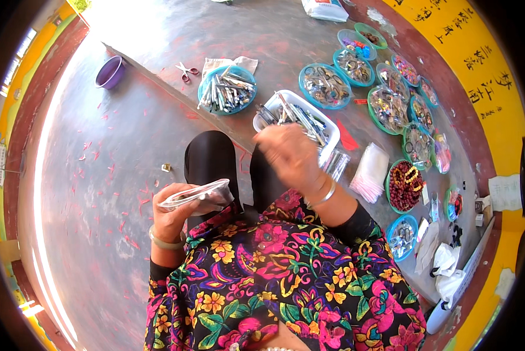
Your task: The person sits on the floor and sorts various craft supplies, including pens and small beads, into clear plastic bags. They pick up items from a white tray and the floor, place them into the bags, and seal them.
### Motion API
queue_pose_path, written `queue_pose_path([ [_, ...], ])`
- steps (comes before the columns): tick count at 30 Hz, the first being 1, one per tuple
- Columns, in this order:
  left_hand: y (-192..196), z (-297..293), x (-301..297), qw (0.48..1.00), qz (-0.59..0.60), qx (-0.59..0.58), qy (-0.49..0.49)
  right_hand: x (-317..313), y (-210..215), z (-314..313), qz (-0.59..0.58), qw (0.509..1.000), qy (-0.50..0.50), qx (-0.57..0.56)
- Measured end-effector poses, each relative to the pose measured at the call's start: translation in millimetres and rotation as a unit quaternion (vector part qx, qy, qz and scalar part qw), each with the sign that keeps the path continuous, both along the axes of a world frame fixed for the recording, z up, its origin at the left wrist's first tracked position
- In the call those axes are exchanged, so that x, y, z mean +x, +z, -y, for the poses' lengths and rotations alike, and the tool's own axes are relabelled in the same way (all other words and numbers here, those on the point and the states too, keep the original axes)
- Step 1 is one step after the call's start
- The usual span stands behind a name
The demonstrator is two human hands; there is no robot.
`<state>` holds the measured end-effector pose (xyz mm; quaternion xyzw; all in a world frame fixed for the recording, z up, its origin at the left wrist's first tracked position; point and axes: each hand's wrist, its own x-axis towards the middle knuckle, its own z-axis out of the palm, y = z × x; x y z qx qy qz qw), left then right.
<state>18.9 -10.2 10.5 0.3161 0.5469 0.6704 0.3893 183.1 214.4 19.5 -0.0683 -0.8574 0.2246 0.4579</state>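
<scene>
My left hand [172, 206] grips a clear plastic bag [201, 196] above my left thigh. Something dark and light shows through the bag, too unclear to name. Over the near edge of a white basket [337, 136] hovers my right hand [289, 153], its fingers curled inward and slightly blurred. What they hold, if anything, is hidden. Several pen-like sticks [302, 119] lie in that basket, partly covered by my right hand. Left of it, a blue round basket [203, 93] is heaped with similar sticks [227, 90].
Red-handled scissors [186, 72] and a purple bowl [110, 73] are on the floor at the far left. Several round baskets [325, 86] of small items crowd the right side. Nearer are a stack of clear bags [371, 169] and a basket of dark red beads [404, 186].
</scene>
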Motion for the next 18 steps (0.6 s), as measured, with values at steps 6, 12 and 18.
queue_pose_path([
  [6, -3, -1, 0, 1.0, -0.004, -0.001, 0.019, 86, -127, -114, 0.145, 0.929, -0.243, -0.238],
  [12, 3, -6, 3, 0.999, -0.008, -0.025, 0.03, 130, -236, -119, 0.442, 0.839, -0.255, -0.19],
  [18, 1, -5, 4, 0.999, -0.006, -0.033, 0.031, 108, -254, -100, 0.554, 0.775, -0.302, -0.024],
])
